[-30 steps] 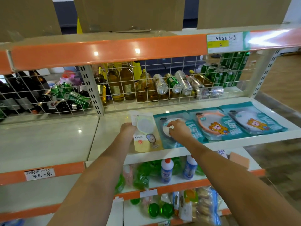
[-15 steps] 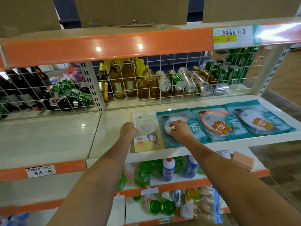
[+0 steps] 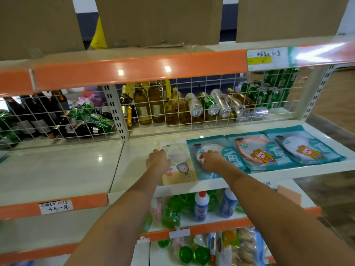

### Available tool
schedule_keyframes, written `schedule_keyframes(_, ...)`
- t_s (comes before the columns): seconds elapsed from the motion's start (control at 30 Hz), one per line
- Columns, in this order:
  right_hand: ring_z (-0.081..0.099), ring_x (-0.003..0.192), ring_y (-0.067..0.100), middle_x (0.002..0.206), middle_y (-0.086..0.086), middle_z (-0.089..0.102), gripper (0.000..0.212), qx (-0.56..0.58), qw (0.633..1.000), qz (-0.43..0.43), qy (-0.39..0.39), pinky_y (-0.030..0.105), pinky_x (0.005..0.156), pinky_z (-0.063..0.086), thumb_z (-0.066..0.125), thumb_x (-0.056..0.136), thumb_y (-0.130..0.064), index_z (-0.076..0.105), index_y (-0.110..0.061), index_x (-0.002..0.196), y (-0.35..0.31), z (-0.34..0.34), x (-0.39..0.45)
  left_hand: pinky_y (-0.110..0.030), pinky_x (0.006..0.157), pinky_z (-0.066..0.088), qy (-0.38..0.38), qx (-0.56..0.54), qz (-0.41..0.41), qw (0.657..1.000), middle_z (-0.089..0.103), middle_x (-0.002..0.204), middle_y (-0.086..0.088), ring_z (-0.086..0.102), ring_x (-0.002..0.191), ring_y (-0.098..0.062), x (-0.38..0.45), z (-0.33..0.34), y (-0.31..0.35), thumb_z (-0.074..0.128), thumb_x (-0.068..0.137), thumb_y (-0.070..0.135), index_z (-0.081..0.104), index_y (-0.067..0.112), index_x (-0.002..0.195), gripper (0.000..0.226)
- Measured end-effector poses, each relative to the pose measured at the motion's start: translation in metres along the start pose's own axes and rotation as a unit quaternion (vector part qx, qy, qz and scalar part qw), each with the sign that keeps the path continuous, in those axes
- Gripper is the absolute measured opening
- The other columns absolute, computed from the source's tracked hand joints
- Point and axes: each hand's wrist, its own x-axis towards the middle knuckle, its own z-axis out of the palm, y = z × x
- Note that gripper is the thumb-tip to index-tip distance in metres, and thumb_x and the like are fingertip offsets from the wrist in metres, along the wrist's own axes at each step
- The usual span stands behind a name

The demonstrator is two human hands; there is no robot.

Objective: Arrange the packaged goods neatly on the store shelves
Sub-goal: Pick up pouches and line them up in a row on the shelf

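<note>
1. Head view, hands: Both bare arms reach forward over a white store shelf (image 3: 134,166). The left hand (image 3: 158,162) rests knuckles-up on the left edge of a yellow packet (image 3: 179,166), fingers curled down onto it; whether it pinches the packet or only presses it cannot be told. The right hand (image 3: 210,160) lies on the leftmost teal packet (image 3: 209,172), fingers bent down against its clear window.
2. Head view, goods: The yellow packet lies flat just beside the teal one, edges touching. Two more teal packets, a middle packet (image 3: 259,152) and a right packet (image 3: 307,144), lie overlapping in a row to the right, near the shelf's front lip.
3. Head view, surroundings: Behind a white wire grille (image 3: 192,104) stand amber bottles (image 3: 149,104), with tipped cans (image 3: 215,104) beside them and dark bottles (image 3: 38,116) to the left. Orange strips edge the shelves; a handwritten price tag (image 3: 55,206) sits lower left. White bottles (image 3: 200,206) and green items stand on the shelf below. Cardboard panels (image 3: 157,18) rise above the top shelf.
</note>
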Motion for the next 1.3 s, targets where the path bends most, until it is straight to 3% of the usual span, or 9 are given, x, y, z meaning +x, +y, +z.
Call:
schedule_keyframes(0.1,0.038,0.127,0.033,0.14,0.015,0.041,0.044,-0.038,0.999,-0.029,-0.023,0.046,0.106,0.035,0.048,0.095,-0.03,0.042,-0.016,0.137,-0.015,-0.015,0.0,-0.043,0.102,0.031,0.016,0.072,0.032,0.997,0.044,0.137,-0.009,0.038,0.127,-0.028,-0.005,-0.014,0.003,0.04,0.097,0.041,0.042,0.019,0.138,0.047)
schedule_keyframes(0.27,0.029,0.136,0.031,0.147,0.011,0.033,0.053,-0.041,0.997,-0.056,0.012,0.045,0.11,0.028,0.05,0.095,-0.035,0.035,-0.022,0.143,-0.053,-0.019,-0.004,-0.045,0.102,0.028,0.005,0.102,0.082,0.991,0.043,0.138,-0.009,0.035,0.128,-0.028,-0.024,-0.023,-0.012,0.038,0.096,0.047,0.044,0.02,0.136,0.049)
schedule_keyframes(0.5,0.029,0.134,0.03,0.148,0.008,0.032,0.053,-0.097,0.987,-0.125,0.009,0.045,0.108,0.028,0.048,0.096,-0.033,0.033,-0.022,0.145,-0.109,0.004,-0.008,-0.05,0.103,0.028,-0.049,0.129,0.076,0.987,0.039,0.139,-0.011,0.033,0.129,-0.031,-0.053,-0.025,-0.07,0.043,0.093,0.044,0.042,0.019,0.137,0.051)
schedule_keyframes(0.83,0.035,0.132,0.025,0.146,0.005,0.036,0.047,-0.075,0.958,-0.274,0.027,0.039,0.105,0.034,0.037,0.099,-0.039,0.035,-0.022,0.142,-0.197,0.003,-0.011,-0.045,0.102,0.032,-0.012,0.066,-0.104,0.992,0.039,0.139,-0.01,0.035,0.128,-0.029,-0.107,-0.056,-0.141,0.04,0.096,0.04,0.038,0.018,0.139,0.048)
schedule_keyframes(1.07,0.039,0.127,0.026,0.139,0.007,0.043,0.05,-0.078,0.918,-0.389,0.026,0.04,0.102,0.035,0.035,0.097,-0.045,0.042,-0.017,0.138,-0.26,0.027,-0.048,-0.041,0.102,0.033,0.01,0.068,-0.241,0.968,0.039,0.142,-0.013,0.035,0.132,-0.032,-0.18,-0.055,-0.185,0.042,0.097,0.043,0.037,0.017,0.142,0.052)
schedule_keyframes(1.3,0.042,0.125,0.027,0.138,0.007,0.045,0.043,-0.076,0.862,-0.499,0.035,0.039,0.1,0.038,0.039,0.096,-0.035,0.044,-0.017,0.135,-0.325,0.058,-0.093,-0.039,0.101,0.036,0.06,0.047,-0.356,0.931,0.047,0.137,-0.01,0.043,0.126,-0.029,-0.256,-0.054,-0.228,0.044,0.095,0.042,0.042,0.019,0.138,0.049)
